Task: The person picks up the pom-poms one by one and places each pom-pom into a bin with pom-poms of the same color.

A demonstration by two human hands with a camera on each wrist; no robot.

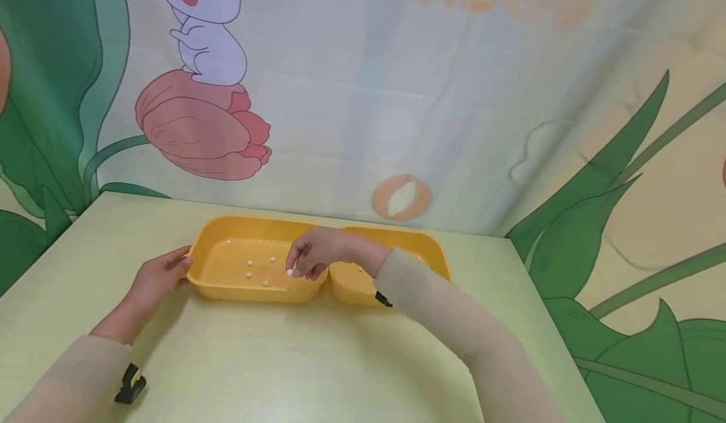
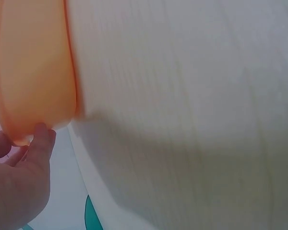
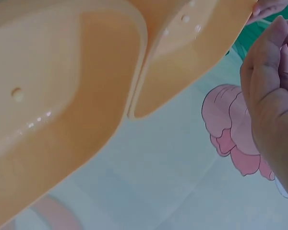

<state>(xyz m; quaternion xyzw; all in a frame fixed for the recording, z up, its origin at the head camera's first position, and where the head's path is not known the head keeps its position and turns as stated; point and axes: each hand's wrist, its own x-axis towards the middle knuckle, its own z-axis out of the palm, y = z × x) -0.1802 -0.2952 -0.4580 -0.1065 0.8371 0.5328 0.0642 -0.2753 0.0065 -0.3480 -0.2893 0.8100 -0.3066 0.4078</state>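
Observation:
My left hand grips the left end of a yellow tray, thumb and fingers pinching its rim in the left wrist view. Several small white round pellets lie spread over this tray's floor. Above the tray's right part, my right hand pinches another white pellet between thumb and fingertips. A second yellow tray sits beside the first, partly hidden by my right forearm. Two pellets in it, one of them a round pellet, show in the right wrist view.
Both trays stand near the back of a pale table, their ends close together. Behind them hangs a cloth backdrop printed with a rabbit, a tulip and leaves. A black clip-like piece sits by my left sleeve.

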